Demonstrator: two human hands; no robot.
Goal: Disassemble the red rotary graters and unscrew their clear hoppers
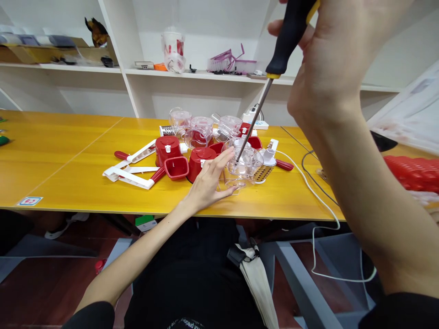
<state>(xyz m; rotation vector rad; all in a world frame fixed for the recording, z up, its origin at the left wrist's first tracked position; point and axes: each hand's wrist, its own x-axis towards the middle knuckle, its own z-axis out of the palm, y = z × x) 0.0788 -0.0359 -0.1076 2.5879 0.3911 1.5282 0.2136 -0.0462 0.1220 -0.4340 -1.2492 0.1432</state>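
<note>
My right hand is raised at the upper right, its fingers wrapped round the black and yellow handle of a screwdriver. The long metal shaft slants down to the left, and its tip reaches into a clear plastic container on the table. Against the left side of that container rests my left hand, thumb spread from the fingers and steadying it. What the tip touches inside is too small to tell. Close by are red plastic housings, a red square cup and a perforated grater drum.
White arms with red handles lie left on the yellow table. Clear containers stand behind. A white cable runs over the front edge at right. White shelves rise at the back, and a folded umbrella hangs below.
</note>
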